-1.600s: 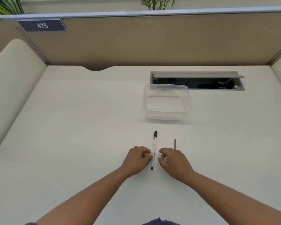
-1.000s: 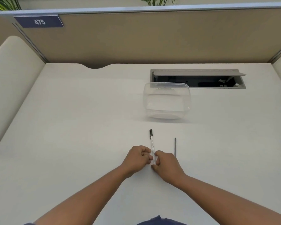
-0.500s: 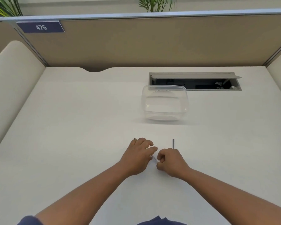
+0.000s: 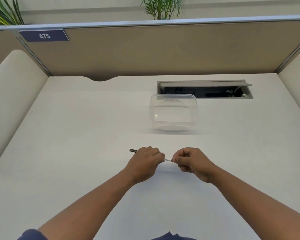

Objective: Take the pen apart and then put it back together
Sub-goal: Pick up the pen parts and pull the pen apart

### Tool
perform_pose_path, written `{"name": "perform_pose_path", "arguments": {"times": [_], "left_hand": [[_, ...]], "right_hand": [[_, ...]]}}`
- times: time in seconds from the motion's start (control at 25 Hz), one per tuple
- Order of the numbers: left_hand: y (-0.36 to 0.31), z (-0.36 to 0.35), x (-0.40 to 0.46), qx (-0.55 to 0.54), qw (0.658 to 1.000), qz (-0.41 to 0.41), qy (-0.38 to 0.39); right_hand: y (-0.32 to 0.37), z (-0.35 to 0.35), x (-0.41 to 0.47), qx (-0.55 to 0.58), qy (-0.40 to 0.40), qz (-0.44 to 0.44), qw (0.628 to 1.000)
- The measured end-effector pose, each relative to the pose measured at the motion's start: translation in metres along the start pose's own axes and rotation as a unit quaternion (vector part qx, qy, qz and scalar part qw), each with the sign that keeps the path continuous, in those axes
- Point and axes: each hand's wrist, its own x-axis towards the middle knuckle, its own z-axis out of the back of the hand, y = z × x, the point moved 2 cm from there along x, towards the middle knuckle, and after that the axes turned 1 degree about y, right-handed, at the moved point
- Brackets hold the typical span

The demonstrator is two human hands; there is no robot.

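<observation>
The pen [image 4: 167, 159] has a white barrel and a dark end [image 4: 133, 150] that sticks out to the left of my left hand [image 4: 145, 161]. Both hands hold it roughly level, just above the desk. My left hand is closed around the middle of the barrel. My right hand [image 4: 190, 160] pinches the right end with its fingertips. Only a short white stretch of barrel shows between the two hands. The thin dark rod seen earlier on the desk is hidden behind my right hand.
A clear plastic container [image 4: 173, 112] stands on the white desk [image 4: 76, 144] beyond my hands. Behind it is an open cable hatch [image 4: 204, 89]. Partition walls [image 4: 145, 49] close the desk at the back and on both sides.
The pen lay on the desk pointing away from me. Both hands closed on it, lifted it and turned it sideways, with the dark end now pointing left.
</observation>
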Motion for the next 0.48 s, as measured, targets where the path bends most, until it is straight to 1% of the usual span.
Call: {"name": "perform_pose_path", "arguments": {"times": [0.04,0.12,0.48], "left_hand": [[0.0,0.002,0.001,0.001,1.0,0.004,-0.015],[-0.001,0.005,0.003,0.003,0.999,0.016,-0.038],[-0.005,0.007,0.007,0.048,0.997,0.006,-0.067]], "right_hand": [[0.0,0.002,-0.001,0.039,0.006,-0.022,0.999],[0.001,0.003,-0.004,0.082,0.016,-0.059,0.995],[0.011,0.0,-0.006,0.12,0.042,-0.132,0.983]]}}
